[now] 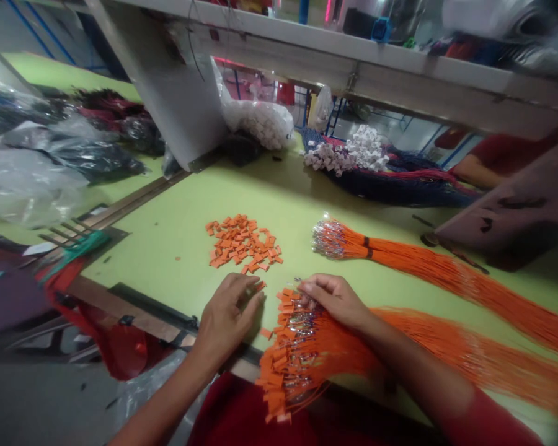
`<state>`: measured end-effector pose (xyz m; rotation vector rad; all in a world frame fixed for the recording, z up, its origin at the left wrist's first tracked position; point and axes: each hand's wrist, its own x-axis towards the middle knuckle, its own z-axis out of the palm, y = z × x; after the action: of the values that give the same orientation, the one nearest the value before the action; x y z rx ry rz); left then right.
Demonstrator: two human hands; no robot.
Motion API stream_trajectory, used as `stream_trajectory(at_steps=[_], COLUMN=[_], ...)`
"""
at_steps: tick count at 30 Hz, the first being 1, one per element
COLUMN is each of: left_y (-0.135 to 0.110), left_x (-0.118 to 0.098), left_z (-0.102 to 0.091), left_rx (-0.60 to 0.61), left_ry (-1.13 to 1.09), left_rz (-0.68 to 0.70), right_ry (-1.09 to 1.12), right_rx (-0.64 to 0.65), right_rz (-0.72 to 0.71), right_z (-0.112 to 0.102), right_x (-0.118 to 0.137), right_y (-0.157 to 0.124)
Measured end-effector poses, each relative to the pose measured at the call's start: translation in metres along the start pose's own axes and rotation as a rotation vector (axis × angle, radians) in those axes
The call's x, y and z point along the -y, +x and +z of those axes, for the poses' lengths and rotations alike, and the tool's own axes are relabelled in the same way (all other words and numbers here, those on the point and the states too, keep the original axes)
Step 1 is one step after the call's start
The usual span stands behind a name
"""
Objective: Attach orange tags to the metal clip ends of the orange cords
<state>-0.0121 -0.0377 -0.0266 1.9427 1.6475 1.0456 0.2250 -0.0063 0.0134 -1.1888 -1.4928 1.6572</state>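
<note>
Workbench (144, 266) (lime green), orange wires (339, 344), cluttered shelf (400, 77) overhead

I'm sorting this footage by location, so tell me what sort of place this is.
Probably a factory or workshop assembly area. A green worktop holds a pile of small orange pieces, a banded bundle of orange strands and a plastic bag of white pieces.
</note>
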Motion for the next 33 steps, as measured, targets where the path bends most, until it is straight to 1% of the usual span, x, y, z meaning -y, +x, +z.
stream_trajectory(at_steps=[4,9,11,12,14,16,19,22,26,29,33], left_y=[0.006,0.01,0.01,0.01,0.008,0.006,0.003,0.002,0.0,-0.001,-0.002], left_x=[0.005,0.006,0.002,0.0,-0.008,-0.017,-0.027,-0.03,-0.029,-0.028,-0.028], left_z=[0.001,0.004,0.004,0.003,0.003,0.002,0.001,0.002,0.006,0.007,0.005], left_rx=[0.058,0.052,0.05,0.069,0.153,0.246,0.287,0.299,0.346,0.376,0.387], left_ry=[0.105,0.067,-0.014,-0.085,-0.285,-0.487,-0.665,-0.767,-0.87,-0.892,-0.888], left_rz=[-0.019,0.01,0.01,-0.006,-0.077,-0.177,-0.271,-0.316,-0.385,-0.39,-0.381], right_ry=[-0.012,-0.026,-0.003,0.009,0.016,0.001,-0.029,-0.045,-0.071,-0.096,-0.136], right_rx=[-0.04,-0.076,-0.073,-0.068,-0.051,-0.036,-0.044,-0.068,-0.09,-0.094,-0.082], right_rz=[0.025,0.031,0.04,0.048,0.058,0.05,0.027,0.011,-0.028,-0.05,-0.055], right_z=[0.003,0.007,0.007,0.007,0.006,0.005,0.004,0.005,0.005,0.005,0.007], right_x=[0.004,0.008,0.008,0.007,0.007,0.007,0.008,0.009,0.009,0.01,0.01], right_y=[-0.001,-0.002,-0.002,-0.002,-0.002,-0.004,-0.006,-0.007,-0.008,-0.008,-0.009])
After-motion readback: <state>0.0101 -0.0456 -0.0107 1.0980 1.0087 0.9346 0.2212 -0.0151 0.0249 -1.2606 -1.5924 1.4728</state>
